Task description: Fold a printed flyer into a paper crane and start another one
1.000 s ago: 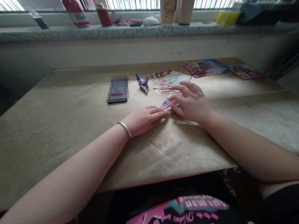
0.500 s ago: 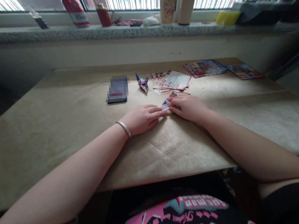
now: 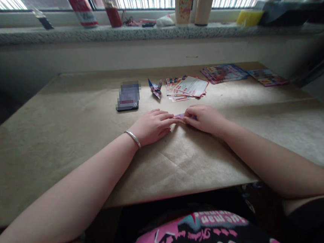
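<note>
Between my hands, low on the table, is a small piece of folded patterned paper (image 3: pixel 179 116), showing as a narrow pinkish-purple strip. My right hand (image 3: pixel 205 118) pinches its right part, with the fingers curled over it and hiding that end. The fingertips of my left hand (image 3: pixel 154 126), held close together, press on the left end of the strip. A silver bangle circles my left wrist. Just beyond the hands stands a folded paper crane (image 3: pixel 156 90) in blue, red and white. To its right lies a fanned pile of printed paper sheets (image 3: pixel 191 86).
A phone (image 3: pixel 128 96) with a blurred screen lies left of the crane. Colourful printed packs (image 3: pixel 231 72) and another pack (image 3: pixel 268 78) lie at the back right. On the stone windowsill (image 3: pixel 137 33) stand a can (image 3: pixel 82 9), a cup (image 3: pixel 184 4) and a yellow object (image 3: pixel 249 17).
The paper's raised, colourful upper flap has come down, leaving a narrower strip in view. Both hands stay at nearly the same place, and the camera view has shifted slightly.
</note>
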The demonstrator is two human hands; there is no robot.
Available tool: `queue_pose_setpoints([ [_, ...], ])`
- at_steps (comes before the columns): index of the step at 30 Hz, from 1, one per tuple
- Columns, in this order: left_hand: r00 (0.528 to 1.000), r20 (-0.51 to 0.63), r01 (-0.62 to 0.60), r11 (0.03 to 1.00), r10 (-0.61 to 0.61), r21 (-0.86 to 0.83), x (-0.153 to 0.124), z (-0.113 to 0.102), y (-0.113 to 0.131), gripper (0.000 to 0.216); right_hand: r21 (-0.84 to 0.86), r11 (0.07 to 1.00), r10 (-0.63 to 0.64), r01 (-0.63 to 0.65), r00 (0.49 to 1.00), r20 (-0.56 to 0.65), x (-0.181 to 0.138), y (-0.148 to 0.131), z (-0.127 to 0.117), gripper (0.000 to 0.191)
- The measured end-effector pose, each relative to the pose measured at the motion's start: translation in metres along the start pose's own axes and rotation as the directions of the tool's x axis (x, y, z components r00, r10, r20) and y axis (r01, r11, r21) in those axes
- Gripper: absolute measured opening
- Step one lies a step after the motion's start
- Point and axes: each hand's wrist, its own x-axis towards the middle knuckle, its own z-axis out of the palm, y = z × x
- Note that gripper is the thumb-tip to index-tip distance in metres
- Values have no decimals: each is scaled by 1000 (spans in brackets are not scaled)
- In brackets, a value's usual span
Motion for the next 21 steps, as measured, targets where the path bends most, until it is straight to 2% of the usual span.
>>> queue_pose_setpoints([
  [4, 999, 37, 27, 996, -24, -83, -1, 2, -1, 42, -34, 996, 81, -81, 997, 10, 1, 8, -2, 25],
  [10, 1000, 11, 27, 995, -26, -95, 3, 3, 6, 40, -183, 982, -52, 50, 999, -7, 3, 24, -6, 27],
  [16, 999, -2, 36, 994, -36, -100, 4, 8, 9, 42, -340, 934, -108, 110, 994, 27, 1, 6, -7, 34],
  [21, 999, -45, 16, 993, -22, -116, 4, 11, 7, 42, -368, 927, -69, 79, 997, 39, 0, -4, -5, 40],
])
